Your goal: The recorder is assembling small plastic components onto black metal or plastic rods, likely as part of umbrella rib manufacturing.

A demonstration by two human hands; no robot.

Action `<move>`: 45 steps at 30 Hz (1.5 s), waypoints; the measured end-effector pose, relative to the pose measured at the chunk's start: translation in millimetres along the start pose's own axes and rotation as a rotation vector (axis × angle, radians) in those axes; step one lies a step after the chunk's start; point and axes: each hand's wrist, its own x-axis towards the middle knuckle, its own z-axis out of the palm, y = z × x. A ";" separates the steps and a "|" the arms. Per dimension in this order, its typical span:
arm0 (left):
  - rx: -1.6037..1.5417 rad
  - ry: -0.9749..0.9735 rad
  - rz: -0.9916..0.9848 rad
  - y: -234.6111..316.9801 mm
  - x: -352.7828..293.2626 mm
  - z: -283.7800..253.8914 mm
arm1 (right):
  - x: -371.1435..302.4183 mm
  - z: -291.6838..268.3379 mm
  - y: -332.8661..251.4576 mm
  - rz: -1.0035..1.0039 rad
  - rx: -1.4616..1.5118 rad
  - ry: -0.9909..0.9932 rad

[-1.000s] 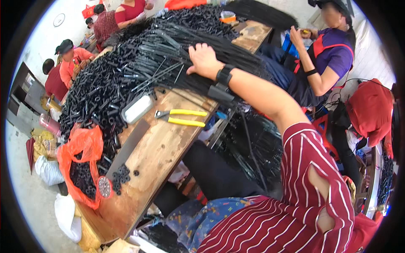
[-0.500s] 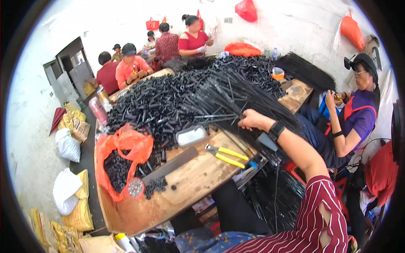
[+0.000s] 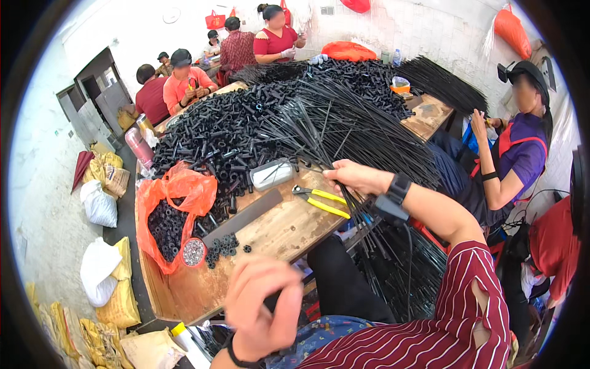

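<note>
My right hand is closed around several thin black rods, whose ends hang below the tabletop's near edge. Beside that hand, a large heap of similar black rods spreads across the table. My left hand, blurred by motion, is loosely curled with a gap between thumb and fingers; nothing shows in it. It is in front of the table's near edge. Nearest to it on the wood are small black rings and a round tub of small metal pieces. Yellow-handled pliers lie left of my right hand.
A mound of short black tubes covers the table's far part. A clear plastic box, a flat dark bar and an orange bag of black rings lie nearer. A co-worker in purple sits at right; others work behind.
My left hand has come into view at the lower middle. My right hand has drawn slightly left, and the rods in its grip now hang below it. The view has shifted a little.
</note>
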 end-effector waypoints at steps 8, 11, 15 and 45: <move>-0.424 -0.122 -0.961 -117.1 -9.5 80.7 | 10.5 62.0 -20.9 -0.164 0.178 -0.124; -0.670 -0.212 -1.127 -133.3 15.3 90.9 | 9.5 66.1 -26.2 -0.130 0.241 -0.148; -0.994 -0.226 -1.183 -150.0 26.8 93.4 | 23.2 65.6 -18.5 -0.134 0.426 -0.152; -0.905 -0.106 -1.134 -125.7 -1.3 61.0 | -151.7 61.2 -84.1 -1.129 -0.694 0.091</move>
